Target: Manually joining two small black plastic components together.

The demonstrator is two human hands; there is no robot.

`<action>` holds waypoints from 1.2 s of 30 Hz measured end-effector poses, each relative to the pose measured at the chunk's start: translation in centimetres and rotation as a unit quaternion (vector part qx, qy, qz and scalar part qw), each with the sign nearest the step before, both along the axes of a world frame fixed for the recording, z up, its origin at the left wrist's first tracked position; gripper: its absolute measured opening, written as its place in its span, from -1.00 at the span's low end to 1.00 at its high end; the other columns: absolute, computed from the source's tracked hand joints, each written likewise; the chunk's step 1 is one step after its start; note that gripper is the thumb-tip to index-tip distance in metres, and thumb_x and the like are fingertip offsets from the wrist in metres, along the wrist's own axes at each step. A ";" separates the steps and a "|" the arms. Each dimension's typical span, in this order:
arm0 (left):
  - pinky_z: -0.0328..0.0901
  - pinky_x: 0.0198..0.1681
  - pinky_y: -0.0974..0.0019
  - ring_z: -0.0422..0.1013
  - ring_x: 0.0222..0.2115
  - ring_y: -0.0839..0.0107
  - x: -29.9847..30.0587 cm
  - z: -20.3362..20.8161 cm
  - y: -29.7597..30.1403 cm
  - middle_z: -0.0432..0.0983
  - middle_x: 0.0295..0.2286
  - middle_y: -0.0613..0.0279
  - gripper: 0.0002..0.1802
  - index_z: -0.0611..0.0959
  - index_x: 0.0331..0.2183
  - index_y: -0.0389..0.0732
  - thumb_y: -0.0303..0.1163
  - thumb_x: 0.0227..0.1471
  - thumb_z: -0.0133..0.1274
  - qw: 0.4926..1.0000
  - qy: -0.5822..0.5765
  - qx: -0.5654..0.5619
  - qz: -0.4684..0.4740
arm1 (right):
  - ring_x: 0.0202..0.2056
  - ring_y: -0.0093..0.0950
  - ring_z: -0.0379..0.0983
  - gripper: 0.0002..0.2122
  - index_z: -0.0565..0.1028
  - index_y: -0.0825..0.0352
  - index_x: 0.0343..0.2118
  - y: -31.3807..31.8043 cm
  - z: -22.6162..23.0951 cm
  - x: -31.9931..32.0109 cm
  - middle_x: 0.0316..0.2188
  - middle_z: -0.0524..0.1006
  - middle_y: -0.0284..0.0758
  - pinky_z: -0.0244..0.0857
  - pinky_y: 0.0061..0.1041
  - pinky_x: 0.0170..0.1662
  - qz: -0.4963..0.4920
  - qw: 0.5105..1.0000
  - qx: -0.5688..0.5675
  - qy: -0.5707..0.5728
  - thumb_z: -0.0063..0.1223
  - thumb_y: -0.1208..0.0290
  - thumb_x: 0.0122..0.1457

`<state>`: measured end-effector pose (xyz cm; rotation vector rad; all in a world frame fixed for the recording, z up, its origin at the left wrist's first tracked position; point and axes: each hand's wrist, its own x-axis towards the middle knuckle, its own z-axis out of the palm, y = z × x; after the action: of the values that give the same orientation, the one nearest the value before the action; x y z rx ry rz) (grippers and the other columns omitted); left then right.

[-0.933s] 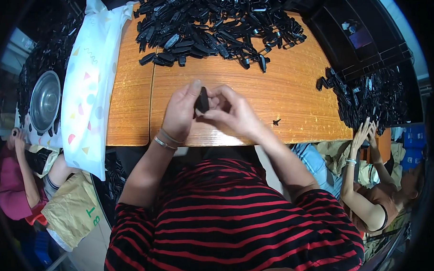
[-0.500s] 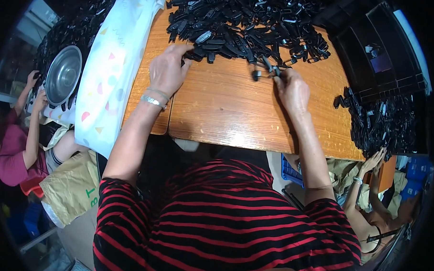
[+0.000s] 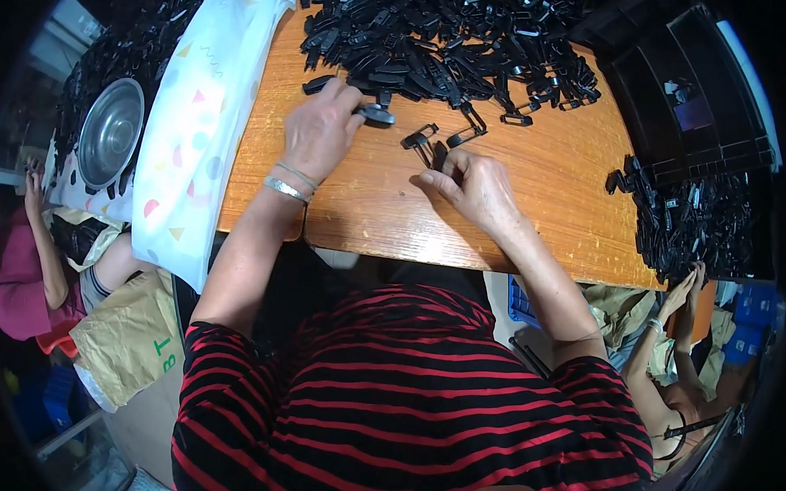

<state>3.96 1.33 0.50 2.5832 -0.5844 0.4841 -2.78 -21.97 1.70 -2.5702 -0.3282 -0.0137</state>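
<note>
My left hand [image 3: 324, 131] is closed on a small oblong black plastic piece [image 3: 376, 115], which sticks out past the fingertips at the near edge of a big pile of black plastic parts [image 3: 429, 36]. Another dark piece [image 3: 316, 84] shows beside the fingers. To the right and nearer, my right hand [image 3: 478, 191] pinches a black plastic part with a thin open frame [image 3: 420, 141] just above the wooden table [image 3: 383, 215]. The fingers hide some of it. Beyond that hand, a loose black frame-shaped part [image 3: 469, 130] lies between it and the pile.
A white patterned plastic sheet [image 3: 182, 140] runs along the left. Past it are a metal bowl [image 3: 112, 134] and a co-worker's arm [image 3: 48, 240]. On the right stand a black bin [image 3: 682, 88], more black parts [image 3: 691, 226] and another person's hands [image 3: 685, 292].
My right hand has moved left and nearer with the framed part. My left hand has shifted slightly right, and an oblong piece now shows in its fingers.
</note>
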 end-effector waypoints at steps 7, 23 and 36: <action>0.37 -0.41 0.21 0.45 -0.45 0.21 -1.9 0.7 0.2 0.43 -0.40 0.26 -0.90 0.62 -0.42 -0.17 -0.40 -0.07 0.16 0.999 -0.008 -0.038 -0.031 | -0.36 -0.23 0.48 -0.76 0.48 0.32 -0.26 -1.6 1.3 0.2 -0.23 0.42 -0.24 0.40 -0.30 -0.36 0.085 0.991 -0.052 -0.084 0.14 0.64 -0.04; 0.37 -0.37 0.16 0.48 -0.40 0.14 -2.2 -0.1 -3.5 0.50 -0.41 0.17 -0.73 0.61 -0.25 -0.14 -0.37 -0.09 0.18 0.998 0.046 -0.044 0.012 | -0.35 -0.29 0.49 -0.82 0.56 0.30 -0.33 -2.6 1.6 1.2 -0.34 0.44 -0.26 0.41 -0.34 -0.33 0.155 0.980 -0.098 -0.080 0.04 0.62 -0.03; 0.35 -0.37 0.30 0.47 -0.44 0.29 -3.1 -0.5 -2.8 0.51 -0.38 0.14 -0.79 0.65 -0.28 -0.26 -0.44 -0.05 0.15 0.967 0.126 -0.218 -0.026 | -0.32 -0.21 0.49 -0.77 0.52 0.33 -0.24 -2.8 0.8 -0.8 -0.31 0.49 -0.22 0.40 -0.32 -0.32 0.145 0.985 -0.068 -0.063 0.19 0.43 0.02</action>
<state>0.83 -1.50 0.04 2.1583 -0.4023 0.2273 -3.56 -24.80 2.50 -2.6347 -0.7732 -0.0483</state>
